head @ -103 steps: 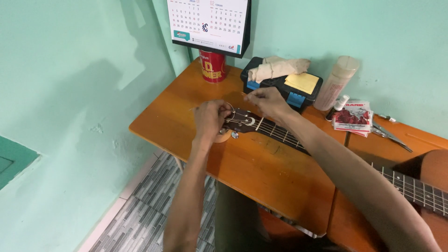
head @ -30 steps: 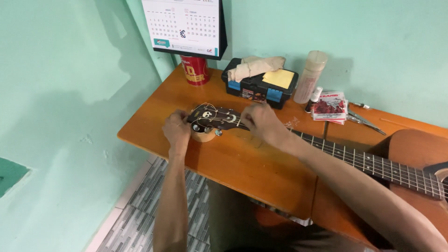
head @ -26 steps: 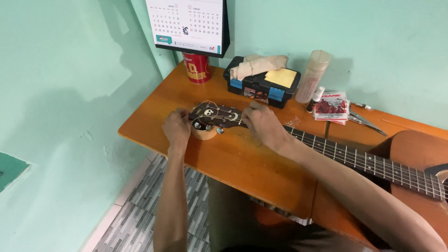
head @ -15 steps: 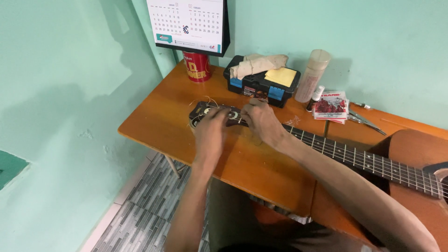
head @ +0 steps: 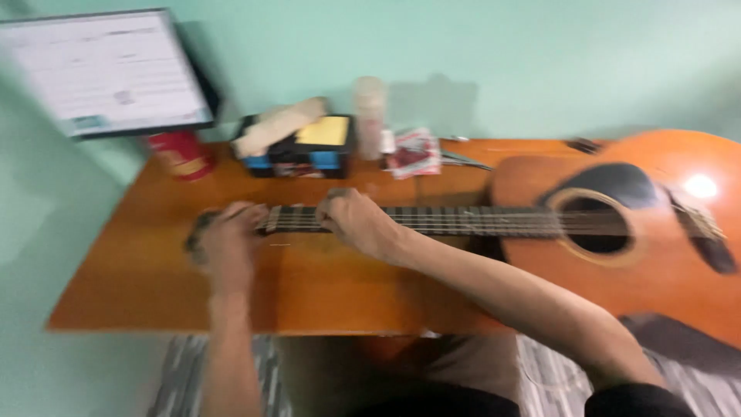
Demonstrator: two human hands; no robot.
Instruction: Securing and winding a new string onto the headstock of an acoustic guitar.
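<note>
Orange guitar (head: 617, 232) body now in view, blurred.

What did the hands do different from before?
The left hand slid from the headstock's end onto its top and now covers it. The right hand stayed on the guitar neck near the head. The view swung right and blurred, showing the guitar body. The table, red can and box stayed put.
</note>
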